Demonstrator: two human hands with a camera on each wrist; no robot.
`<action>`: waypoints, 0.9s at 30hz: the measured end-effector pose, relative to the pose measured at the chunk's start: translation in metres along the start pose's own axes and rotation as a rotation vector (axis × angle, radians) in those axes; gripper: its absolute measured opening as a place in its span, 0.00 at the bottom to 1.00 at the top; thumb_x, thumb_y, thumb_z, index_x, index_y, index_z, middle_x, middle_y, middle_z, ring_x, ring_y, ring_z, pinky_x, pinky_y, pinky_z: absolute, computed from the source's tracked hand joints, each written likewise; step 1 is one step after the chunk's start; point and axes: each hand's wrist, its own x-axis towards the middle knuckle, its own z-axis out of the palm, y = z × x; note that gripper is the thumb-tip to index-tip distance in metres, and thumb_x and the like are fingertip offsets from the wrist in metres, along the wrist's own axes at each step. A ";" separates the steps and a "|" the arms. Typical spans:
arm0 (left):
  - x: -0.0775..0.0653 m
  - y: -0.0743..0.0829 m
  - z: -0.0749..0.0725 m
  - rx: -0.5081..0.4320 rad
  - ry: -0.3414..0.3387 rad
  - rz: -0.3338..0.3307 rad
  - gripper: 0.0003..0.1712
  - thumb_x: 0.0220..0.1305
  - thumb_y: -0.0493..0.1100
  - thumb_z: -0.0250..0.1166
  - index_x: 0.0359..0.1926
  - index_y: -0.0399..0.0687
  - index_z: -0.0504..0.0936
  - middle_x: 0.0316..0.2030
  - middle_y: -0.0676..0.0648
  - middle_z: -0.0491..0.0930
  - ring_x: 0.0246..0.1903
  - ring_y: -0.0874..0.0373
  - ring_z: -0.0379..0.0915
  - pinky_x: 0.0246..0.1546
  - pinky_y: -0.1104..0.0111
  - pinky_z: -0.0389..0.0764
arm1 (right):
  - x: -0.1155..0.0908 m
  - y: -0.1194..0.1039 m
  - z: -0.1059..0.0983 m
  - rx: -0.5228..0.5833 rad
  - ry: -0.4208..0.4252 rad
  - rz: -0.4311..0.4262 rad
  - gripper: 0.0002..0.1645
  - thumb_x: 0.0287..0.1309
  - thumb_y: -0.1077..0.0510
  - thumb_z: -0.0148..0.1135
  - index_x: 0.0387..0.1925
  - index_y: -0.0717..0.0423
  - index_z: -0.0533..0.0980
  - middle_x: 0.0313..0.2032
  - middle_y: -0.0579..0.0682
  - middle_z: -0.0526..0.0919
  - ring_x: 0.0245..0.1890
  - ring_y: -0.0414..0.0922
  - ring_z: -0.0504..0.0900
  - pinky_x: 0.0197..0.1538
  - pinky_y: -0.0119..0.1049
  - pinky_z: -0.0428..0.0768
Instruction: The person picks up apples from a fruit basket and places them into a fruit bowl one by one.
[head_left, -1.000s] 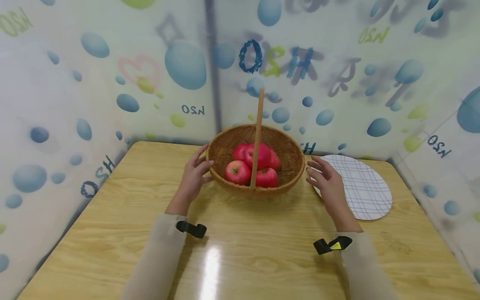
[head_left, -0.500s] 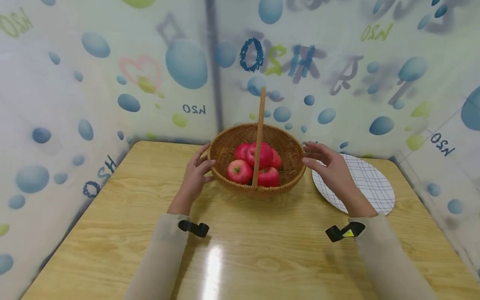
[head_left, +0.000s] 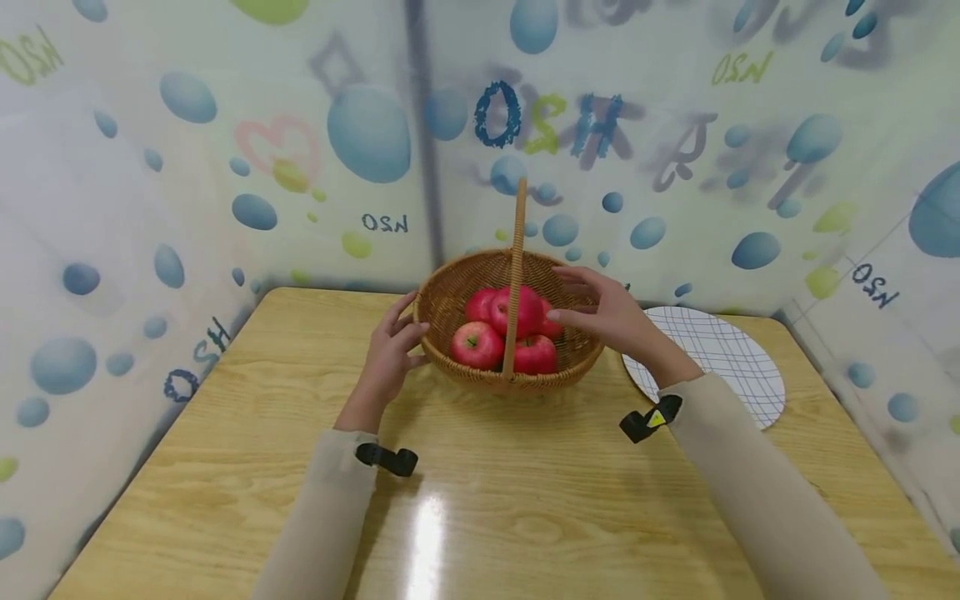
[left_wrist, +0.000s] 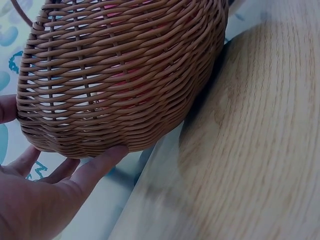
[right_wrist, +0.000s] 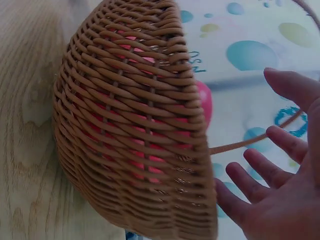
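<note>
A brown wicker basket (head_left: 468, 377) with a tall hoop handle stands on the table, several red apples (head_left: 477, 345) inside it. My left hand (head_left: 386, 358) holds its left side: the thumb lies at the rim and the fingers rest along the outer wall, as the left wrist view also shows. Over the right part of the basket reaches my right hand (head_left: 611, 317), fingers spread and loosely bent. Its thumb is close to the apple farthest right; whether it touches cannot be told. In the right wrist view the palm and fingers (right_wrist: 265, 167) hold nothing.
A white round plate (head_left: 723, 358) with a grid of thin lines lies right of the basket, partly behind my right forearm. The wooden table (head_left: 510, 483) ends at a patterned wall (head_left: 660, 100) close behind the basket. Each wrist wears a black strap with a camera.
My right hand has moved left, from beside the basket's right rim to above its inside. The left hand stays at the left rim. Basket, apples and plate have not moved.
</note>
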 end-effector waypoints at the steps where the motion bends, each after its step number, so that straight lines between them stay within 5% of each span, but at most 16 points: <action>1: 0.000 0.000 0.000 -0.001 0.001 -0.001 0.38 0.74 0.40 0.55 0.80 0.60 0.55 0.77 0.37 0.54 0.74 0.37 0.60 0.62 0.37 0.71 | 0.004 0.000 0.002 -0.002 -0.009 -0.002 0.43 0.63 0.48 0.68 0.76 0.47 0.62 0.75 0.53 0.64 0.75 0.58 0.63 0.72 0.60 0.68; 11: 0.000 0.000 0.000 0.005 0.003 0.001 0.38 0.73 0.41 0.55 0.80 0.61 0.55 0.77 0.38 0.55 0.73 0.37 0.61 0.62 0.38 0.72 | 0.031 -0.001 0.019 -0.113 -0.067 -0.070 0.47 0.57 0.46 0.73 0.75 0.43 0.64 0.75 0.49 0.64 0.76 0.55 0.63 0.70 0.58 0.71; 18: 0.000 0.000 0.000 -0.003 0.002 0.001 0.38 0.73 0.40 0.55 0.80 0.61 0.55 0.77 0.37 0.55 0.73 0.37 0.61 0.61 0.37 0.72 | 0.044 -0.002 0.029 -0.184 -0.104 -0.065 0.53 0.54 0.48 0.75 0.76 0.52 0.60 0.75 0.54 0.64 0.75 0.54 0.64 0.74 0.57 0.67; 27: 0.001 0.000 0.000 -0.001 -0.001 -0.003 0.37 0.73 0.40 0.55 0.79 0.62 0.56 0.77 0.38 0.55 0.73 0.37 0.61 0.61 0.38 0.72 | 0.055 0.000 0.043 -0.247 -0.086 -0.109 0.47 0.51 0.53 0.78 0.72 0.50 0.68 0.67 0.54 0.73 0.69 0.52 0.70 0.73 0.53 0.68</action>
